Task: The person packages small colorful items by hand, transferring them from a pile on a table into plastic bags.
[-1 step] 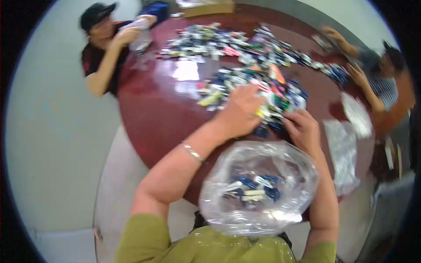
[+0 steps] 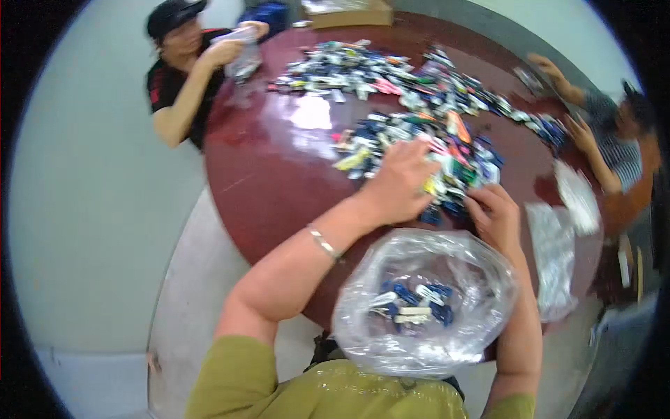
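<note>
A pile of small, narrow, clip-like pieces (image 2: 380, 129) in navy, white, pink, yellow, green and orange lies on the table in front of me. My left hand (image 2: 405, 174) rests on its near side, fingers stretched out over the pieces, tips partly hidden among them. At the pile's near right edge, my right hand (image 2: 497, 213) has its fingers bent and thumb close to them; whatever they pinch is too small to make out. Between my forearms a clear plastic bag (image 2: 356, 314) stands wide-mouthed near my body, with several navy, white and cream pieces (image 2: 415, 314) at its bottom.
A longer heap of similar pieces (image 2: 342, 66) stretches across the far side of the round dark red table (image 2: 258, 188). Flat clear bags (image 2: 551, 258) lie at the right. One person (image 2: 188, 77) sits far left holding a bag; another (image 2: 614, 140) reaches in from the right.
The view has shifted slightly, so the table and pile appear a little further right. Both hands keep about the same places at the pile.
</note>
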A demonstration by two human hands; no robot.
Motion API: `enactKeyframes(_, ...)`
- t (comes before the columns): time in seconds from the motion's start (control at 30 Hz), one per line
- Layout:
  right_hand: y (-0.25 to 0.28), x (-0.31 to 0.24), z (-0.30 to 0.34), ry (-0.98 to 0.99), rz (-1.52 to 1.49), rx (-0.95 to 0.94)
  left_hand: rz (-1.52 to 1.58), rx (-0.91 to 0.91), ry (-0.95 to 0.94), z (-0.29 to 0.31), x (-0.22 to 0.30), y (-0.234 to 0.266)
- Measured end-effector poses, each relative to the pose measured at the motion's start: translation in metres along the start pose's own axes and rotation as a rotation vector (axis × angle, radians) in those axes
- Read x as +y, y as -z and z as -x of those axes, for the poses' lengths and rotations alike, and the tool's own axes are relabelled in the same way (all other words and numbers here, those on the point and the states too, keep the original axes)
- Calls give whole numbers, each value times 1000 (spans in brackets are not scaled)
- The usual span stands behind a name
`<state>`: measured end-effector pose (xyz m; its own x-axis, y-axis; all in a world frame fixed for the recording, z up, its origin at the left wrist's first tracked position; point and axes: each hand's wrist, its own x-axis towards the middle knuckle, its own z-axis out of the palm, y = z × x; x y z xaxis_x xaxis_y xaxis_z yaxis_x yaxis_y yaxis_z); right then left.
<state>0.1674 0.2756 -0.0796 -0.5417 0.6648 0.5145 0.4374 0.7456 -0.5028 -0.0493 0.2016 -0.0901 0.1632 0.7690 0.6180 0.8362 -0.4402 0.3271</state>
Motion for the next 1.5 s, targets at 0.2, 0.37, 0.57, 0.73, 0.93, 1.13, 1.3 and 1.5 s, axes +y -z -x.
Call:
enactKeyframes(0.2,-2,-13,-3,-56,-127,12,-146,-24,21,4,11,18)
enactKeyframes(0.37,0,-6,-6,-11,-105,91,-348,-63,210,0,12,40)
enactKeyframes(0.57,-9,10,1,-64,-135,179,-498,-114,537,2,-1,68)
enactKeyframes(0.73,-7,8,4,-125,-125,138,-287,-221,916,5,-20,81)
enactKeyframes(0.93,-5,13,3,-29,-98,171,704,57,671,5,-15,60)
enactKeyframes(1.13,2,8,7,-150,-280,136,365,98,708,9,4,110)
enactKeyframes(1.3,6,14,7,-183,-303,139,22,-203,729,60,23,107)
enactKeyframes(1.5,-3,17,5,-141,-255,121,-322,-523,659,74,11,53)
